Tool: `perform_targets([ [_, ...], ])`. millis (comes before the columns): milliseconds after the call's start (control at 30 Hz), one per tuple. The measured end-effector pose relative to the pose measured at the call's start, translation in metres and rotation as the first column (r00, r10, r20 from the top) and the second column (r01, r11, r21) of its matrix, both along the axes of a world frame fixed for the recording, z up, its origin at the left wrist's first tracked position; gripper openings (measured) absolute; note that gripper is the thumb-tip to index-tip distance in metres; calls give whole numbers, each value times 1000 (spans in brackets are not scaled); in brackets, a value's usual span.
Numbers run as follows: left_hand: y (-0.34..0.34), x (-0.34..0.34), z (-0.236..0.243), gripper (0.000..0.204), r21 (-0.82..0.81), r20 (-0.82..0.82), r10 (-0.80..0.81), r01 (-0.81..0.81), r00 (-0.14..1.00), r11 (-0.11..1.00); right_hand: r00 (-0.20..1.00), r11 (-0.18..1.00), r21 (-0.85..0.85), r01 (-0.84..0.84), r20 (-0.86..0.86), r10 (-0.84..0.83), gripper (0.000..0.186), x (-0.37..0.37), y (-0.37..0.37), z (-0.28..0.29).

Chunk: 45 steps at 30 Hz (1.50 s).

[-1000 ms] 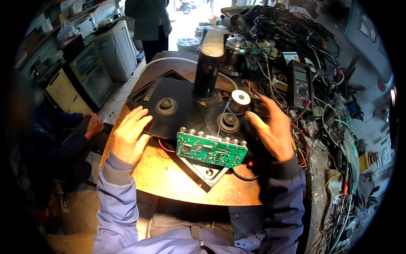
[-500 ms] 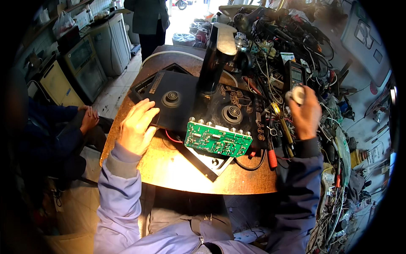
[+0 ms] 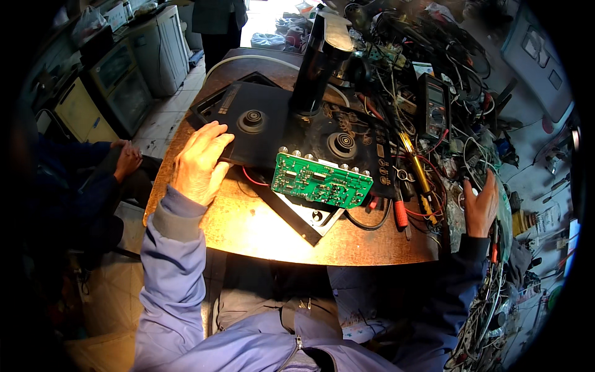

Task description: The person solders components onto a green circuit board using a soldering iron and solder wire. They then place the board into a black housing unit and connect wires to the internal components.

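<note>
My left hand (image 3: 201,162) lies with fingers extended along the near left edge of a black appliance panel (image 3: 266,110). Two round ringed connectors, the left one (image 3: 253,119) and the right one (image 3: 342,144), rise from the panel. A green circuit board (image 3: 322,178) rests at its front, above a pale metal frame (image 3: 305,217). My right hand (image 3: 481,204) is off to the right over the cable heap, thumb and fingers apart. Something whitish shows beside its thumb, too obscured to name.
A tall black column (image 3: 317,68) stands behind the panel. Right of it lie a multimeter (image 3: 436,105), a yellow tool (image 3: 416,167) and a red handle (image 3: 401,214). Tangled cables (image 3: 427,37) fill the right side. A seated person's hands (image 3: 127,160) are at left; another person (image 3: 218,31) stands behind.
My right hand has moved right and nearer me, away from the multimeter. The round whitish roll it held is no longer plainly in its fingers. My left hand stays at the panel.
</note>
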<state>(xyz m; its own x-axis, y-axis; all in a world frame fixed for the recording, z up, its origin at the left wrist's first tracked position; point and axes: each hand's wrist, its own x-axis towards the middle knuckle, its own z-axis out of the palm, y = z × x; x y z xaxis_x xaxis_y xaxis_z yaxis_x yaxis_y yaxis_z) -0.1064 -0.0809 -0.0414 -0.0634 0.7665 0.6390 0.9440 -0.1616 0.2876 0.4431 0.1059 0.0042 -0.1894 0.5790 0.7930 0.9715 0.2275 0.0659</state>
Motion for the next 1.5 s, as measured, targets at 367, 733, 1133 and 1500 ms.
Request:
perform_targets([
  [367,-1,1,2,51,-8,-30,10,-11,1000,1000,581,267,-548,-793,-548,602,55,-195,-57,15],
  [733,-1,7,15,58,66,-171,39,-28,984,997,492,424,-262,-867,-313,813,39,-194,-87,1],
  [1133,23,11,76,44,197,-294,-7,67,956,978,550,536,-139,-833,-107,828,35,-183,-78,-34],
  [1500,64,-5,122,28,130,-227,-105,137,968,982,566,547,-147,-824,-190,802,38,-187,-40,-28],
])
